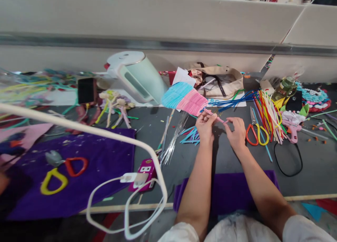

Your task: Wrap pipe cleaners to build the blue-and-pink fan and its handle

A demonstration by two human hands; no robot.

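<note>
A blue-and-pink, fan-shaped piece (187,98), apparently built from rows of fuzzy pipe cleaners, points up and left above the table. My left hand (205,126) is closed around its narrow pink end. From there a thin pink pipe cleaner (219,120) runs to the right, and my right hand (236,131) pinches its tip between thumb and finger. Short blue and purple pipe cleaner pieces (191,136) lie just left of my left hand. Scissors with red and yellow handles (257,131) rest on the table to the right of my right hand.
Colourful pipe cleaners (268,114) and a pink glue gun (291,126) lie at right. A pale green kettle (139,77) and a cloth bag (223,82) stand behind. At left are a purple cloth (105,165), more scissors (60,168), a power strip (146,168) and a white cable (105,126).
</note>
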